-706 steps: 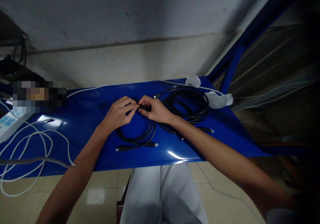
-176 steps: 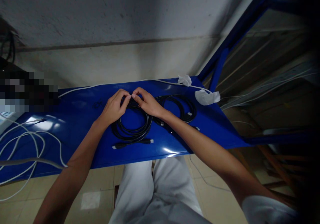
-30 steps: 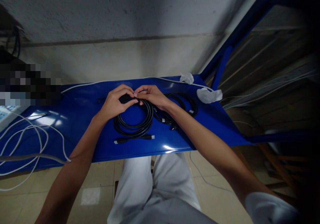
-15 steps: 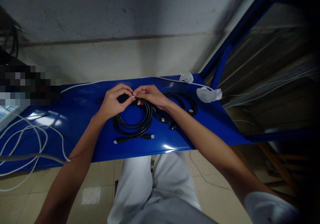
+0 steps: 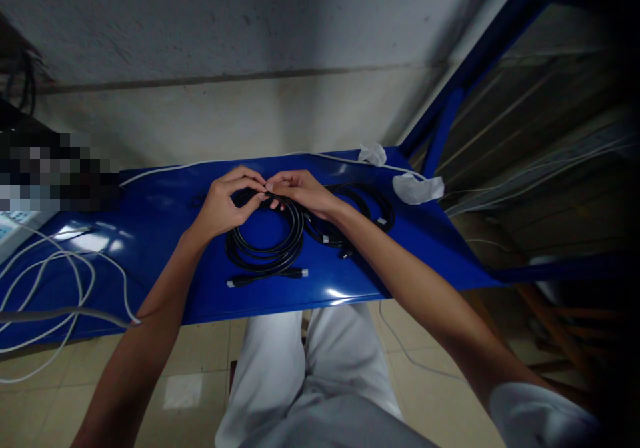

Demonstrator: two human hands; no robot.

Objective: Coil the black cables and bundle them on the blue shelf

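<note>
A coil of black cable lies on the blue table, with the silver-tipped plugs of its two ends at the near side. At the coil's far side, my left hand is closed, thumb and fingers pinched on the cable. Facing it, my right hand is also closed, its thumb and forefinger pinching the same spot. Their fingertips touch or nearly touch, and whether a thin tie is between them cannot be made out. More black coiled cables lie to the right, partly behind my right forearm.
Loose white cables spread over the table's left end, by a white power strip. Crumpled white plastic sits at the far right corner. A white cord runs along the back edge by the wall. A blue post rises at right.
My fingertips have shifted very slightly at the coil's far side, and the coil has barely moved. Both hands keep their pinch.
</note>
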